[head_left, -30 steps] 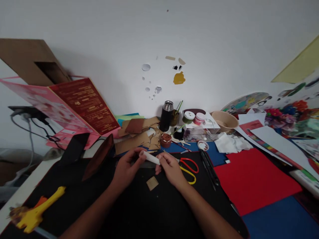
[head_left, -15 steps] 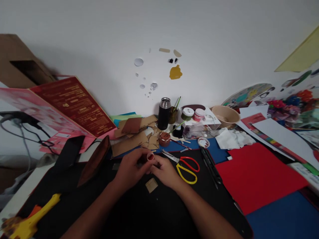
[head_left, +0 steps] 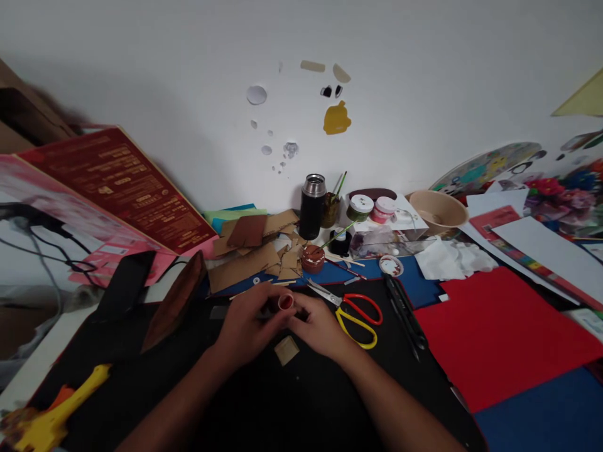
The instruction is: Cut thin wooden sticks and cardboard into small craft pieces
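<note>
Between my two hands is a small round tube-like piece (head_left: 286, 302) with a pale rim and a red inside. My left hand (head_left: 249, 323) grips it from the left, fingers curled and thumb pressed in. From the right, the fingers of my right hand (head_left: 316, 323) close on the same piece. Its lower part is hidden behind my fingers and thumbs. Just below my hands a small square of cardboard (head_left: 286, 350) lies on the black mat (head_left: 264, 408). Scissors (head_left: 346, 311) with one red and one yellow handle lie partly spread beside my right hand.
Behind my hands are cardboard scraps (head_left: 242, 267), a brown paint jar (head_left: 312, 258) with a brush and a black flask (head_left: 311, 210). A black cutter (head_left: 404, 314) and red sheet (head_left: 504, 339) lie right. A brown pointed piece (head_left: 174, 301) and yellow object (head_left: 70, 408) sit left.
The camera view has shifted slightly. Both hands stay closed around the small round piece, whose red inside now faces me a little more.
</note>
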Demonstrator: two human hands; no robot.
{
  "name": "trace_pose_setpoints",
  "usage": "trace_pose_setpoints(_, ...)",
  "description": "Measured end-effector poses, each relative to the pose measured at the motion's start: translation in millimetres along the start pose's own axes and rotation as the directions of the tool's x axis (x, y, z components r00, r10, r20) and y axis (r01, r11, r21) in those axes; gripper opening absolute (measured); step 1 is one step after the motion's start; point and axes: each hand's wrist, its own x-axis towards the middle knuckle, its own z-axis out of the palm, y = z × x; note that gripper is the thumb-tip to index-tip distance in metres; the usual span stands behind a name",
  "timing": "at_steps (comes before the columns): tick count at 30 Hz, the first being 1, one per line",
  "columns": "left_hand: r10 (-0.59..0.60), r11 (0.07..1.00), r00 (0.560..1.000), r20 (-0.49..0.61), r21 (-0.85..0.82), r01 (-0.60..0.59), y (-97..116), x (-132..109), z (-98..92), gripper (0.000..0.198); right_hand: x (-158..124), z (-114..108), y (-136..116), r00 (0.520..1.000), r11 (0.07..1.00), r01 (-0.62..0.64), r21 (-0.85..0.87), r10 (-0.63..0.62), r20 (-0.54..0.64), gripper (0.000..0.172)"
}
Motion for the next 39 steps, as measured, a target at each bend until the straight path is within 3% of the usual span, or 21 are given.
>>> trace_pose_setpoints(6,-0.026,0.997,1.0,0.005,-0.068,0.027,-3,2,-2.5,0.017,-3,-7,4,0.997,0.983,0.067,-0.17,-0.074,-0.036,0.02)
trace_pose_setpoints(11,-0.101,0.99,0.995,-0.017,-0.103,0.099,-3,3,-2.3,0.03,-2,-8,8,0.998,0.974,0.051,-0.219,-0.059,-0.031,0.017)
trace_pose_setpoints(13,-0.127,0.986,0.992,-0.022,-0.11,0.124,-2,4,-5.5,0.026,-2,-9,10,0.998,0.967,0.049,-0.25,-0.057,-0.024,0.017)
trace_pose_setpoints(16,-0.113,0.991,0.993,0.04,-0.072,0.116,2,6,-11.9,0.015,-2,-8,13,0.997,0.957,0.058,-0.285,-0.07,-0.035,0.018)
trace_pose_setpoints(21,-0.093,0.993,0.992,0.089,0.075,0.087,8,8,-21.2,0.016,-1,-8,14,0.997,0.956,0.066,-0.285,-0.078,-0.029,0.019)
trace_pose_setpoints(26,-0.192,0.973,0.969,0.154,0.155,0.169,18,8,-28.2,0.018,-1,-8,13,0.996,0.947,0.07,-0.315,-0.084,-0.033,0.016)
trace_pose_setpoints(34,-0.291,0.956,0.938,0.191,0.007,0.295,25,10,-27.9,0.023,-1,-6,14,0.994,0.939,0.075,-0.334,-0.098,-0.051,0.016)
trace_pose_setpoints(39,-0.307,0.924,0.935,0.177,-0.179,0.338,21,12,-21.3,0.026,0,-6,14,0.995,0.947,0.054,-0.317,-0.079,-0.067,0.013)
